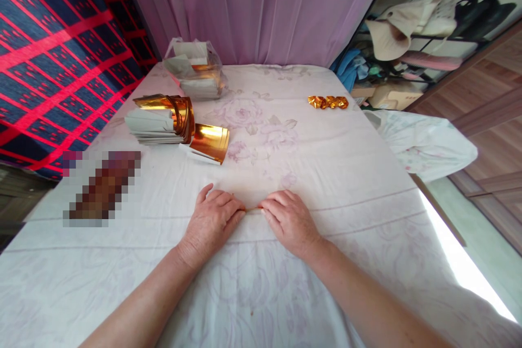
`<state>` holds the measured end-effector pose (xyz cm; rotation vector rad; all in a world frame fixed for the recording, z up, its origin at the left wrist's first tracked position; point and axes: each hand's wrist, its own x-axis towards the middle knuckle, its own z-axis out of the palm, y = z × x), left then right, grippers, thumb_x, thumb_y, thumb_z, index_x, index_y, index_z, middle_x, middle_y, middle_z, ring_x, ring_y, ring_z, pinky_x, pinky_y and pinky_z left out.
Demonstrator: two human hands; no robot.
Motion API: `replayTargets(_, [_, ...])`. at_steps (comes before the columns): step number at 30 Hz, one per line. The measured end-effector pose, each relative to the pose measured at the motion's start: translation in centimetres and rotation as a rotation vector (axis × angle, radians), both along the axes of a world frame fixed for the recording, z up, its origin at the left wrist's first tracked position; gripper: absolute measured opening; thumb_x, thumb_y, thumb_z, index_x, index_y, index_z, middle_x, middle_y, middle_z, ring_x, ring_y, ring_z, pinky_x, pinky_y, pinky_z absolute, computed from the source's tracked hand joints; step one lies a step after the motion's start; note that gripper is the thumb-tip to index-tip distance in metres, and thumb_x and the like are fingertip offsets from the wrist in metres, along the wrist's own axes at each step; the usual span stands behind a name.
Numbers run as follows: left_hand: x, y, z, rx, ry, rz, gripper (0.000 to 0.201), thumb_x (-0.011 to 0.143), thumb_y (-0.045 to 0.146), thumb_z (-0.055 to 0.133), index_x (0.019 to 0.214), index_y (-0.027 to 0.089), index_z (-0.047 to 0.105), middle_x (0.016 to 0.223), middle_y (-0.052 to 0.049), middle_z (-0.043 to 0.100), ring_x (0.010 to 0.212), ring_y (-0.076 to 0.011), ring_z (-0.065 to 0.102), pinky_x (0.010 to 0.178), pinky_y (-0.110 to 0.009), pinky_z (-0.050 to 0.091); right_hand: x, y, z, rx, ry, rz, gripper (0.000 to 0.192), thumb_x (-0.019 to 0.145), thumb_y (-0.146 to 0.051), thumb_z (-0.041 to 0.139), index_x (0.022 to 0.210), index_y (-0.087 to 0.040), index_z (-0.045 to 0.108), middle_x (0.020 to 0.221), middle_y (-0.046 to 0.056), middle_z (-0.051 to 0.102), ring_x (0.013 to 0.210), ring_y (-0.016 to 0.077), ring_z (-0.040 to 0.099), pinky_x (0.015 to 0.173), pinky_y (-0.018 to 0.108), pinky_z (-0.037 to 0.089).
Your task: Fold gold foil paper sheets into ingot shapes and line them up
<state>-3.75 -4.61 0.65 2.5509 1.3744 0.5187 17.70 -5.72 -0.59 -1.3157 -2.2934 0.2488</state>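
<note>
My left hand (215,216) and my right hand (289,218) rest low over the cloth, side by side. Between their fingertips runs a thin gold edge, which looks like gold foil paper (253,208) rolled or folded narrow. Both hands have their fingers closed on its ends, and most of it is hidden under them. Beyond my left hand lies a sheaf of gold foil paper sheets (163,122) with pale backs. A few loose gold sheets (210,141) curl up beside it. At the far right, a row of crumpled-looking folded gold foil pieces (328,102) sits on the cloth.
A clear plastic bag (196,70) with more paper sheets stands at the back left. The surface has a white flowered cloth (277,160). A pixelated dark object (104,187) lies at left. Purple curtain (261,5) hangs behind; a shelf with a cap (391,32) stands right.
</note>
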Motion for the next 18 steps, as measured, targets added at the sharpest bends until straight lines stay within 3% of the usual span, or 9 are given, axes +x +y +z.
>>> replayTargets(18, [0.81, -0.49, 0.57, -0.066, 0.016, 0.112, 0.021, 0.095, 0.028, 0.045, 0.089, 0.022, 0.064, 0.083, -0.003, 0.07, 0.088, -0.0227, 0.061, 0.105, -0.056, 0.029, -0.44, 0.39, -0.46, -0.027, 0.06, -0.102, 0.01, 0.092, -0.019, 0.053, 0.086, -0.021, 0.061, 0.079, 0.002, 0.067, 0.077, 0.0188, 0.059, 0.073, 0.033, 0.041])
